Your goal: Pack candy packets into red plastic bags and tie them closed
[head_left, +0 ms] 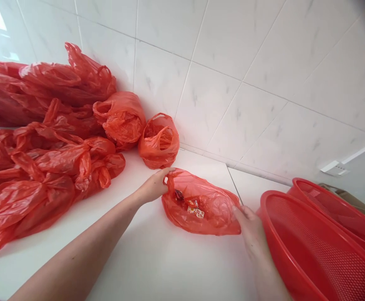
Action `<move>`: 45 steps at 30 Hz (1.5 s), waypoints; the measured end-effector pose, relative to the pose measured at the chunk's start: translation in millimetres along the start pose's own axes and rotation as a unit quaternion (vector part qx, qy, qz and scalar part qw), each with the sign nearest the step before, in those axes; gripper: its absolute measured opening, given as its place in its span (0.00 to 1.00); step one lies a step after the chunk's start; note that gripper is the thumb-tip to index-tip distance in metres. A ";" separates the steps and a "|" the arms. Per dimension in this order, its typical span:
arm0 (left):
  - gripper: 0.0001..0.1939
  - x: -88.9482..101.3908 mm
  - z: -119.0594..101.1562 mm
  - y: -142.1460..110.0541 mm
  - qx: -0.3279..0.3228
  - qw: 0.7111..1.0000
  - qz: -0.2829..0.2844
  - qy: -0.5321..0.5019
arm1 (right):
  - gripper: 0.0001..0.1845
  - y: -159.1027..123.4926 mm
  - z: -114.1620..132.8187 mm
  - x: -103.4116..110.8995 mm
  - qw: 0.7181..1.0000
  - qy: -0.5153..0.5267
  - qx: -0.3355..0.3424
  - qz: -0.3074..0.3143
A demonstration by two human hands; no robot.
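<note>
A red plastic bag [220, 205] lies on the white table with its mouth spread wide toward me. My left hand [154, 186] grips the bag's left end near a handle, fingers closed on the film. At the opposite end, my right hand [248, 221] pinches the rim between thumb and fingers. Inside the bag sit a few small wrapped packets [195, 209], one pale with a printed pattern and others red or dark. Their exact kind is too small to make out.
Several knotted red bags [57, 167] are piled at the left. Two upright red bags [160, 142] stand by the tiled wall [213, 83]. Two red mesh baskets [320, 242] are at the right, near a white socket [335, 168]. The white table [169, 267] has a seam behind the bag.
</note>
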State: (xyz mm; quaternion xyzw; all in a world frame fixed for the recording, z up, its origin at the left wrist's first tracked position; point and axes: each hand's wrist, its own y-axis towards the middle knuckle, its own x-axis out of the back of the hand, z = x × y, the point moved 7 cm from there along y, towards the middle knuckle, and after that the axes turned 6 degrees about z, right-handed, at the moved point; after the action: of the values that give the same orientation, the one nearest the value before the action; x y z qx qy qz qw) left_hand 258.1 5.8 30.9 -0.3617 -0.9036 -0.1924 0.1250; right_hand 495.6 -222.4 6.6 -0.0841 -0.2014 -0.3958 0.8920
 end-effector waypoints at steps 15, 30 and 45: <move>0.18 74.7 -119.4 10.0 -0.169 0.949 -0.239 -0.114 | 0.09 34.1 83.5 25.4 0.901 0.427 0.079 0.015; 0.24 69.4 -171.8 30.7 -0.187 0.973 -0.126 0.043 | 0.19 36.1 110.2 48.7 0.926 0.319 0.189 -0.074; 0.41 32.6 -28.2 -8.4 -0.010 0.999 0.004 0.031 | 0.55 43.5 83.1 38.4 0.971 0.108 0.154 -0.149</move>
State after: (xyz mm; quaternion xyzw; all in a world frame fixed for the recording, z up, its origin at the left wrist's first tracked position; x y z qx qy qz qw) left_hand 231.6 7.6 65.9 -0.3601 -0.8961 -0.2119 0.1498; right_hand 526.7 -193.2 98.6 0.1288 -0.1726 -0.4950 0.8418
